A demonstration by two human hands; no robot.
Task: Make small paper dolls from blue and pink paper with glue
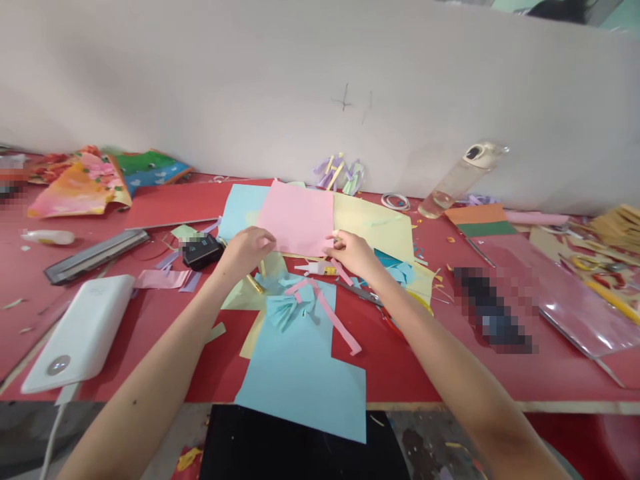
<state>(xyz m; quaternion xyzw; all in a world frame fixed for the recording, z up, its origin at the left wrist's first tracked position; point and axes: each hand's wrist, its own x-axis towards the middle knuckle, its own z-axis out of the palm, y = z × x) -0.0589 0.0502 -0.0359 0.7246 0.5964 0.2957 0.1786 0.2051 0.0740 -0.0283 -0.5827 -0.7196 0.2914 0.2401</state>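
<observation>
A pink sheet of paper is between my hands, over blue and pale yellow sheets. My left hand is closed on its lower left edge with thumb and fingertips. At the lower right edge, my right hand pinches it too. Just below lies a small white glue tube. Closer to me, a pleated blue paper piece and a pink paper strip rest on a blue sheet that hangs over the table edge. Scissors lie partly hidden by my right forearm.
A white power bank with a cable and a black box are on the left. Rightward are a leaning clear bottle, a dark blurred object and a clear plastic folder. A pale wall stands behind the red table.
</observation>
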